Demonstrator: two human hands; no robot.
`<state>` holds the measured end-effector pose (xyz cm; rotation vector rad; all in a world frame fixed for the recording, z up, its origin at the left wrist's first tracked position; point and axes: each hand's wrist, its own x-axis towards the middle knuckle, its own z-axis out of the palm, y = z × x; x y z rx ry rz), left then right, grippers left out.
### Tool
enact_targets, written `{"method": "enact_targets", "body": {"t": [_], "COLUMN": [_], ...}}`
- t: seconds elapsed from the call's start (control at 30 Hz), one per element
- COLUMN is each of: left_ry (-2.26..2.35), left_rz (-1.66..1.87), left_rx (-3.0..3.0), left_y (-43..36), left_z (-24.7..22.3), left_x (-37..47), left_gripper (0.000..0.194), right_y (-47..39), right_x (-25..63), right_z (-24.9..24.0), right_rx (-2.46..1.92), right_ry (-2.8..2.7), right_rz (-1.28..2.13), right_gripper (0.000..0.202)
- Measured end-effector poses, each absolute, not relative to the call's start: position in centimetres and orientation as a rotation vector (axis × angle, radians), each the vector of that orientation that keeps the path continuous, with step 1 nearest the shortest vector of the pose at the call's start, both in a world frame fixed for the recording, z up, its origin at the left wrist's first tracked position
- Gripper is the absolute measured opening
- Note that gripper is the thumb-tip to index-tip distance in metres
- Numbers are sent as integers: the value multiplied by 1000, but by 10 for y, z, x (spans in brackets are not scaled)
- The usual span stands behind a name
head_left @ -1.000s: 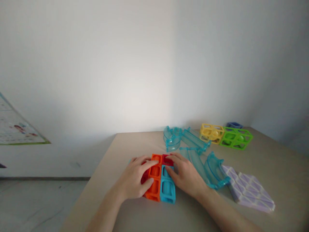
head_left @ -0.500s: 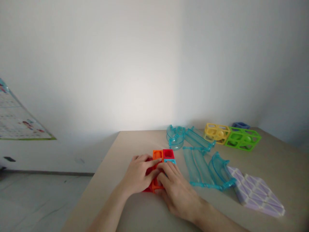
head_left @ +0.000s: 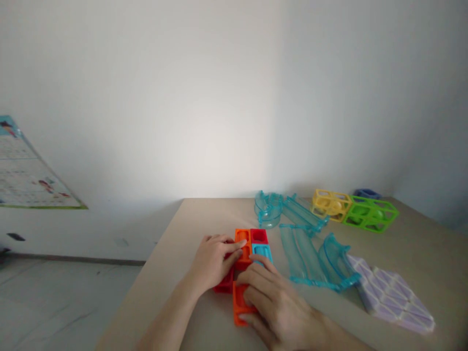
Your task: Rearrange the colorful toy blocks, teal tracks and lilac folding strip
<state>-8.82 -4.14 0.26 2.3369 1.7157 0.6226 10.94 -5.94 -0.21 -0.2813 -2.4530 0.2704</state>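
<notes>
On the table stands a group of hollow plastic building blocks: an orange block point(head_left: 242, 236), a red block point(head_left: 259, 236) and a light-blue block point(head_left: 262, 250). My left hand point(head_left: 214, 261) is closed over the group's left side, index finger and thumb on the orange block. A darker red block point(head_left: 224, 283) shows below that hand, partly covered. My right hand point(head_left: 272, 297) grips a separate orange block point(head_left: 240, 303) at the near side, fingers on its top and thumb low on its near end. A gap parts it from the orange block farther back.
Translucent teal track pieces point(head_left: 298, 251) lie right of the blocks, with more teal pieces point(head_left: 268, 209) behind. Lilac triangular tiles point(head_left: 397, 295) are at the right. Yellow point(head_left: 331, 202) and green frame cubes point(head_left: 371, 213) and a blue piece point(head_left: 367, 193) sit near the wall.
My right hand has moved toward me with an orange block, opening a gap to the group. My left hand stays on the other blocks. The view has shifted slightly.
</notes>
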Motion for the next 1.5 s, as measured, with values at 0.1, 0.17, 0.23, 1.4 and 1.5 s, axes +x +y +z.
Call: {"method": "enact_targets", "body": {"t": [0.1, 0.17, 0.23, 1.4, 1.5], "left_ry": [1704, 1679, 1626, 1437, 1453], "left_rz": [647, 673, 753, 1132, 1101], "left_rx": [2343, 2348, 2317, 1468, 1550], "left_y": [-43, -43, -42, -19, -19], "left_z": [3, 2, 1, -13, -15], "left_x": [-87, -86, -87, -110, -113], "left_gripper": [33, 30, 28, 32, 31], "right_y": [-59, -56, -49, -55, -56], "right_x": [115, 117, 115, 83, 80], "right_z": [0, 3, 10, 17, 11], "right_rx": [-260, -329, -477, -720, -776], "right_ry": [-2308, -2185, -2060, -2524, -2569], "right_rz": [428, 527, 554, 221, 187], "right_gripper": [10, 12, 10, 19, 20]}}
